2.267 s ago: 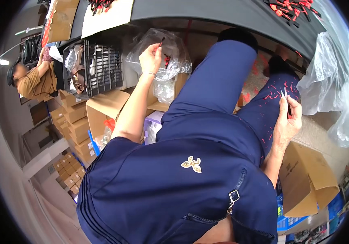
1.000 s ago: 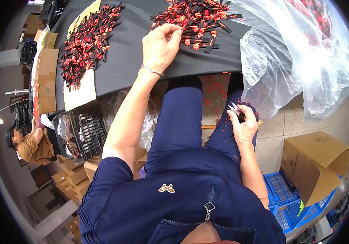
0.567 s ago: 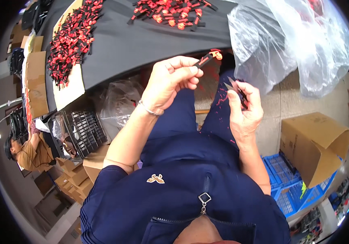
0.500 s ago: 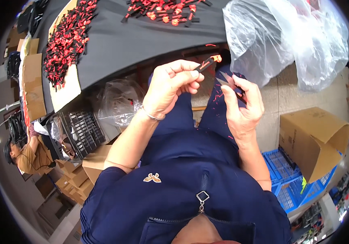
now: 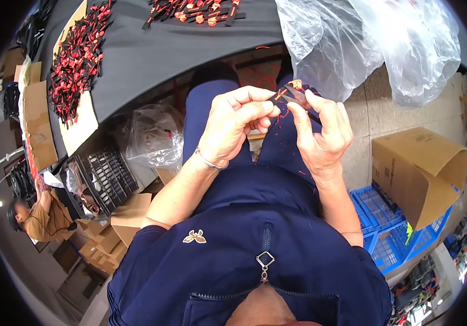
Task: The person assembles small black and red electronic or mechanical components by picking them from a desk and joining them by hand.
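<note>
Between the thumb and fingers of my left hand (image 5: 232, 124) is a small black strap (image 5: 280, 98) with an orange-red end, held above my lap. My right hand (image 5: 326, 130) is closed around small thread snips (image 5: 301, 95), their pointed metal blades lying at the strap. Whether the blades touch or cut anything is too fine to tell. Red thread scraps are scattered over my dark blue right trouser leg (image 5: 277, 138). Many similar black and red straps (image 5: 78, 70) are heaped on a tan board (image 5: 85, 117) at the left, and another pile (image 5: 201, 12) lies at the far edge.
A dark-covered table (image 5: 190, 54) spans the far side. Clear plastic bags (image 5: 326, 43) hang over its right part; another plastic bag (image 5: 154, 136) sits below at left. At right, an open cardboard box (image 5: 399, 171) stands on blue crates (image 5: 375, 214). Another person (image 5: 43, 217) is far left.
My right hand has brought the snips left to the strap, and the blades now overlap it. The strap and my left hand have shifted slightly right in the picture.
</note>
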The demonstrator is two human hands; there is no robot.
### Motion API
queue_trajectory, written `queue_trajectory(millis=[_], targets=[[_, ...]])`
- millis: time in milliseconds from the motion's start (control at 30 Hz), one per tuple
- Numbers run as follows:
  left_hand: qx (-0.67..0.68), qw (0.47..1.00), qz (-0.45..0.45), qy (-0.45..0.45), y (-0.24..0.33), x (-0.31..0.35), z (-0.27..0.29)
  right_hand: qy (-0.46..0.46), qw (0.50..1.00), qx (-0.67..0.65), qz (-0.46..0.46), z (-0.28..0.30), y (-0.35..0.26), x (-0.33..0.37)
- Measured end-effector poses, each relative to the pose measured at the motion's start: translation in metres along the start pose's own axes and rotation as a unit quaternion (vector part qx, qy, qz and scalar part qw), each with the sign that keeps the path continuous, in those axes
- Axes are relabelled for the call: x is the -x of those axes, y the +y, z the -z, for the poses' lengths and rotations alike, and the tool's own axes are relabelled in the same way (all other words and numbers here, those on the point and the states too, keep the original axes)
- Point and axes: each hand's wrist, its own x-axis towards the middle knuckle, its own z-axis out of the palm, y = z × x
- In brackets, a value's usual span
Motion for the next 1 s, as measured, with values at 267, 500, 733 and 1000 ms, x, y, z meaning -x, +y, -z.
queue_trajectory(millis=[267,500,733,1000], targets=[[-0.028,1.0,0.009,-0.006,-0.009,-0.009,0.005,-0.047,0.997,-0.053,-0.042,-0.001,0.007,0.007],[-0.061,0.997,0.012,0.035,-0.016,-0.022,0.013,-0.103,0.66,-0.679,-0.304,0.007,0.012,0.009],[0.0,0.999,0.03,0.019,-0.014,-0.02,0.009,-0.085,0.932,-0.232,-0.266,0.008,0.009,0.008],[-0.019,0.999,0.039,0.013,-0.017,-0.02,0.006,-0.096,0.969,-0.115,-0.196,0.001,0.01,0.012]])
